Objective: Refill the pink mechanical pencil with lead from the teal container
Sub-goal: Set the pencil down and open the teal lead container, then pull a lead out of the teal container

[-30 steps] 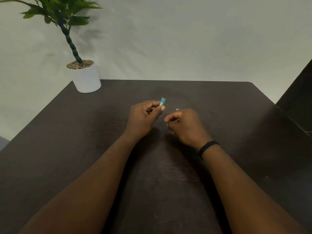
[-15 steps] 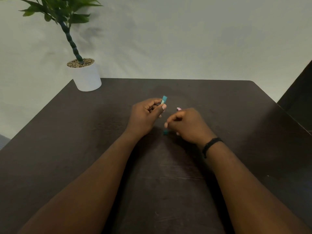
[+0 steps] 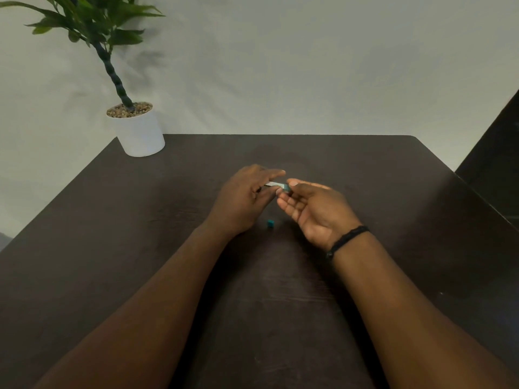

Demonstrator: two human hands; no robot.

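1. Dark table (image 3: pixel 280 318), bearing a white plant pot (image 3: pixel 140 133) at the far left corner, well apart from the work.
2. Left hand (image 3: pixel 241 200), fingers closed around the teal container (image 3: pixel 276 186), held tilted above mid-table with its open end toward the other palm.
3. Right hand (image 3: pixel 314 211), palm up and fingers loosely spread, holding nothing visible, cupped just beside the container mouth.
4. Teal cap (image 3: pixel 270 223), off the container, lying on the table below and between both hands.
5. Pink mechanical pencil: not in view.
6. Progress, as judged: container opened; lead about to be tipped out; no lead discernible; loading the pencil and recapping remaining.
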